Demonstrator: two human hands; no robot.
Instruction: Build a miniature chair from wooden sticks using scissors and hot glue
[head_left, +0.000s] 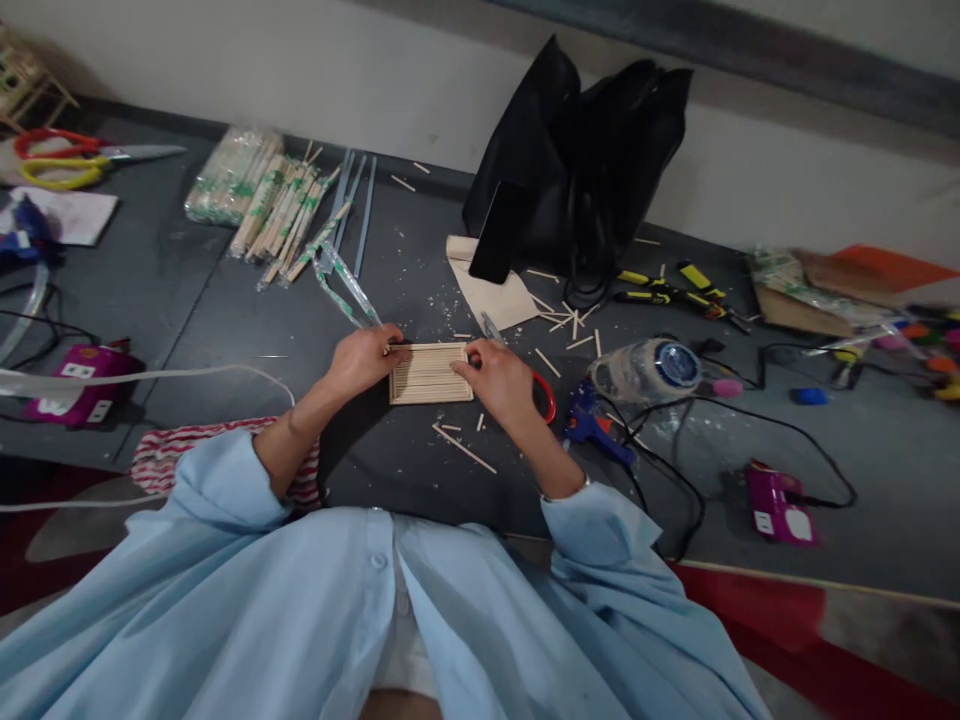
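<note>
Wears one light blue shirt (285, 610), closest to the camera. Pinches one small panel of thin sticks (431, 380) at the bench's (225, 310) near middle, grasping its upper left corner with the left hand (365, 358) and its upper right with the right hand (504, 378). Shows nearby one blue glue gun (592, 422), one clear container (634, 372), one black phone (496, 232) against one black bag (600, 150), and two purple boxes (776, 500). Bears green print on the stick packets (277, 205), too small to read.

Craft workshop: glue gun (582, 416), pliers (681, 296)
</note>
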